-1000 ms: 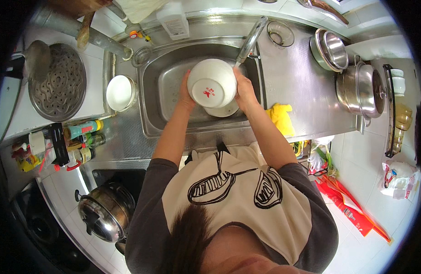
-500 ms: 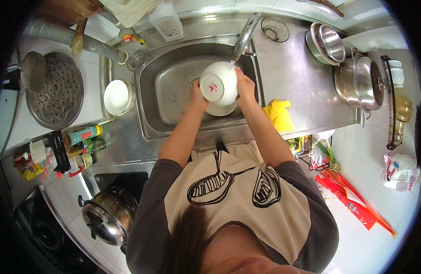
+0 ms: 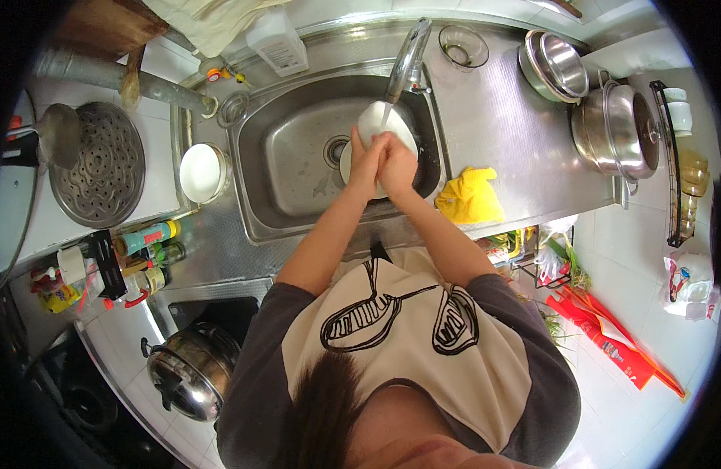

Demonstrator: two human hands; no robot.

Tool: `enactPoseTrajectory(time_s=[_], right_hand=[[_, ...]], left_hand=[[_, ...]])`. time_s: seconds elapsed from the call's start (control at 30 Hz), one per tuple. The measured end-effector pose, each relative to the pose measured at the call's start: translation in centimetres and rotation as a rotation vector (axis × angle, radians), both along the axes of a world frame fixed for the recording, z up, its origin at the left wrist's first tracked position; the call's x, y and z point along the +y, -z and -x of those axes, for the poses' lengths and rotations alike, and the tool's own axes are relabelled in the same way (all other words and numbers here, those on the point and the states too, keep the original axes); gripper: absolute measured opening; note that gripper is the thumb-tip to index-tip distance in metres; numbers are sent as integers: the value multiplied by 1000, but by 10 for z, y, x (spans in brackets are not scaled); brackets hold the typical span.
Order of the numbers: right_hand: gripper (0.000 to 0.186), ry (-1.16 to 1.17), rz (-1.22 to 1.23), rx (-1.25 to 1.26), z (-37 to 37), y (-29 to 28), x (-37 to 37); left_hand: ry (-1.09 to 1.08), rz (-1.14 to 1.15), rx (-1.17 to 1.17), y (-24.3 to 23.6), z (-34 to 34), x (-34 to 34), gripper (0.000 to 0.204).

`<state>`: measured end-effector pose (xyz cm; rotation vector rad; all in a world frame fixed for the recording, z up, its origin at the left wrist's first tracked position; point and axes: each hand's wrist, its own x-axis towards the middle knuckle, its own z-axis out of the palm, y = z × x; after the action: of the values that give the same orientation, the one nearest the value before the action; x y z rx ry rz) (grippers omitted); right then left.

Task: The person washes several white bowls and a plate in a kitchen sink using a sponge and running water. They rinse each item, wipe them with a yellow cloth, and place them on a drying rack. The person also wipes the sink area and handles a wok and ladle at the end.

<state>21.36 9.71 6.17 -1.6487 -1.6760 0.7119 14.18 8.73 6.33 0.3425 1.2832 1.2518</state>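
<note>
Over the right half of the steel sink (image 3: 286,211), a white bowl (image 3: 399,130) is tilted under the faucet (image 3: 408,62), and water runs onto it. My left hand (image 3: 364,164) is closed at the bowl's near side. Pressed against it, my right hand (image 3: 396,161) is closed at the same bowl; the fingertips of both are partly hidden. Beneath my hands, part of another white dish (image 3: 345,162) shows in the sink, mostly covered. The drain (image 3: 336,152) lies just left of it.
White bowls (image 3: 202,173) stand left of the sink. A yellow cloth (image 3: 470,197) lies at its right front, with a glass bowl (image 3: 463,47) behind. Steel bowls (image 3: 554,66) and a lidded steel pot (image 3: 614,129) occupy the right counter. A white bottle (image 3: 276,43) stands behind the sink.
The bowl has turned from underside-up to a tilt under the stream. My hands, earlier on its opposite sides, have come together at its near side.
</note>
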Motion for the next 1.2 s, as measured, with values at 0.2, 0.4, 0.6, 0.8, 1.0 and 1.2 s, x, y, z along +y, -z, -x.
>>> enactPoseTrajectory(time_s=[0.2,0.4,0.6,0.8,1.0,1.2], right_hand=[[22,-761,-201,-310,-37,33,-15],[21,-882,-274,-499,-70,28,2],[19,-350,152,112,-17,13,-19],[28,-352,607,782,-48,-16,1],[30,-525,650,837,-73,-48,-5],[31,-552,627,873,-79,-78,-6]], left_hand=[[70,312,11,16,49,-4,72],[34,92,91,36,57,-23,71],[-35,93,187,-14,16,-17,80],[184,-361,1063,2,40,-4,89],[359,-380,627,-32,65,7,57],[411,-275,381,-72,78,8,44]])
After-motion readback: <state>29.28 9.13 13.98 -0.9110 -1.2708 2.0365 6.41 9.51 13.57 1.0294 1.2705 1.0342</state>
